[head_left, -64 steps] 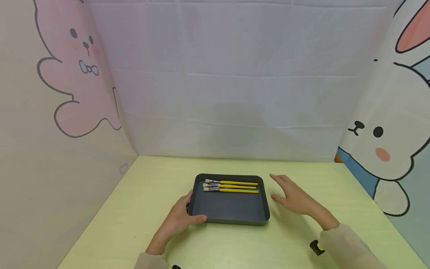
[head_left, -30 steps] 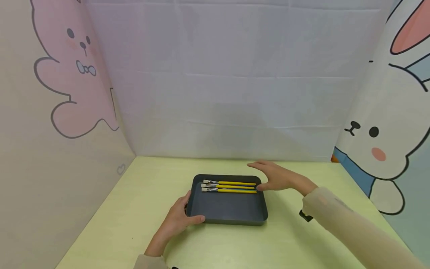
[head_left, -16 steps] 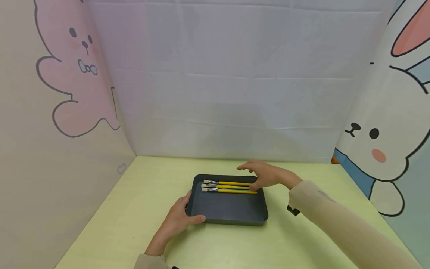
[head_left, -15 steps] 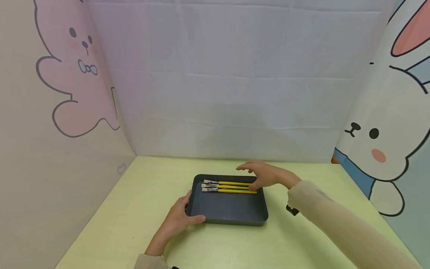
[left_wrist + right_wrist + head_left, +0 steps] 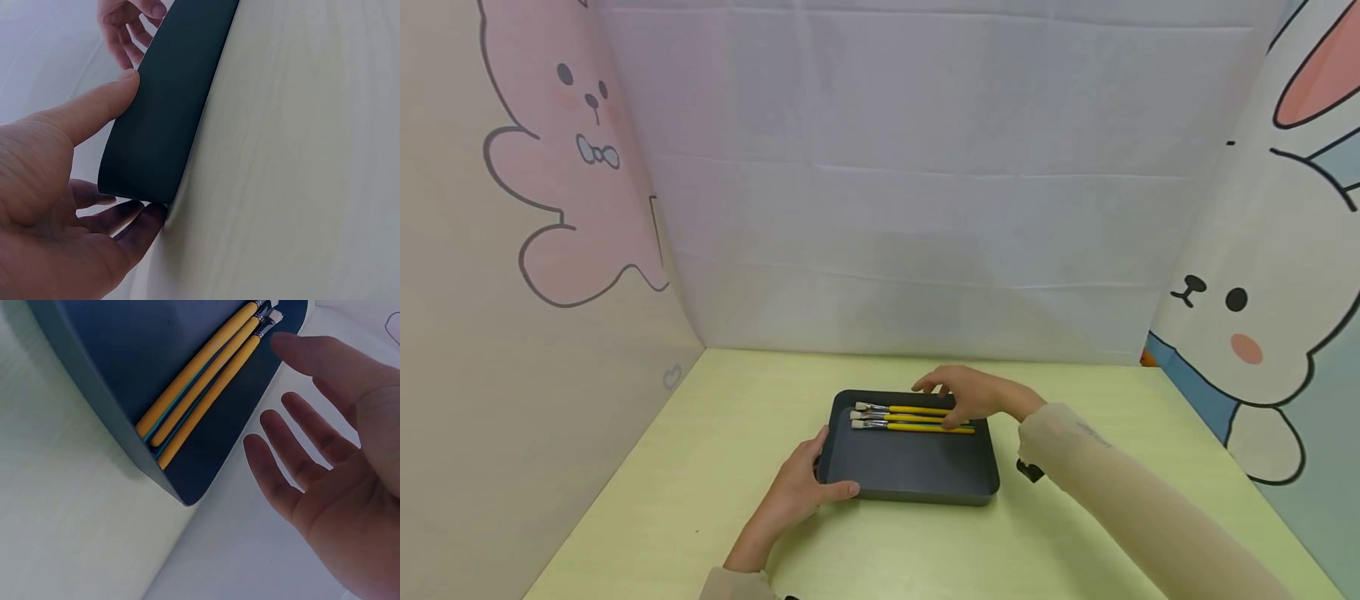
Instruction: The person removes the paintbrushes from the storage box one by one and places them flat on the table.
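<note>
A dark grey rectangular tray [image 5: 917, 471] rests on the table. Three flat paintbrushes [image 5: 917, 428] lie side by side along its far part, pale bristles to the left and yellow handles to the right. Blue-green streaks show between the handles [image 5: 212, 397] in the right wrist view. My left hand [image 5: 793, 487] grips the tray's near left corner: thumb on the front wall [image 5: 159, 125], fingers at the side and lower edge. Over the tray's far right part, my right hand [image 5: 973, 396] hovers at the handle ends, fingers [image 5: 275, 481] loosely bent and apart from thumb, holding nothing.
The pale yellow-green table [image 5: 715, 517] carries the tray. A white creased sheet [image 5: 887, 183] stands behind it, with cartoon-printed walls [image 5: 1247, 383] at both sides. A small black device [image 5: 1030, 471] sits beneath the right sleeve [image 5: 1120, 492].
My right hand has come in from right of the tray, moving left and then slightly down over the brush handles, thumb and fingers drawing a little closer. Left hand, tray and brushes stay put.
</note>
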`<move>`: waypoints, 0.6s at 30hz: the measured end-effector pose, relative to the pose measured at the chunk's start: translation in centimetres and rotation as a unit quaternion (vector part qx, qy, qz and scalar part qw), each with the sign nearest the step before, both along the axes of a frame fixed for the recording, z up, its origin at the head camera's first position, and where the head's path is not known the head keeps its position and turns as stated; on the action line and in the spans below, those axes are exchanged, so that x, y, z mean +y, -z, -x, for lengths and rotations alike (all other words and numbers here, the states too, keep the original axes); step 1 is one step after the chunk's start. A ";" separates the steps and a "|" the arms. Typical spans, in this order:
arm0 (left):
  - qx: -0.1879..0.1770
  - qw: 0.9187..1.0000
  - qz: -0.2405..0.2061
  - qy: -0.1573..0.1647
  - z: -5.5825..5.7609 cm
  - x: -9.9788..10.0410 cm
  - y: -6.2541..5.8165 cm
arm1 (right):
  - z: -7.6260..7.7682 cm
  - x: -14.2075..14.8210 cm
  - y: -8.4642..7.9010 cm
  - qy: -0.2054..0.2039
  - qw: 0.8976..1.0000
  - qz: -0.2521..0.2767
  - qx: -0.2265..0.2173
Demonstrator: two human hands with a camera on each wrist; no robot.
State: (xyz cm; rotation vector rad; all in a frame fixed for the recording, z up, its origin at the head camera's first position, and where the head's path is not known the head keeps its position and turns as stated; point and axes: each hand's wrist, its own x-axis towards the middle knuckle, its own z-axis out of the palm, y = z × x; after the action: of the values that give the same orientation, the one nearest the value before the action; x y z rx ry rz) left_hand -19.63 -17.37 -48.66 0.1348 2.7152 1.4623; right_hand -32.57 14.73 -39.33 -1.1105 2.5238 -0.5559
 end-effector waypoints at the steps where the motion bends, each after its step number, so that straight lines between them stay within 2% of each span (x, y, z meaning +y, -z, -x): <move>1: 0.000 1.000 0.000 0.000 0.0 0.0 0.0 | 0.1 -0.1 0.2 0.001 1.000 0.003 -0.006; 9: -0.001 1.000 0.002 -0.003 -0.1 -0.1 -0.2 | 0.5 -1.0 1.4 -0.009 1.000 0.006 -0.016; 18: -0.002 1.000 0.007 -0.004 0.1 0.0 -0.1 | 0.3 -1.8 2.4 -0.018 1.000 -0.004 -0.023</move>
State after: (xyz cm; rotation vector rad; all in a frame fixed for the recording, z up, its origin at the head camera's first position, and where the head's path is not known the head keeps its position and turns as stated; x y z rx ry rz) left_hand -19.70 -17.40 -48.56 0.1206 2.7258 1.4431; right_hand -32.84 12.96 -41.70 -1.1245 2.4607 -0.5544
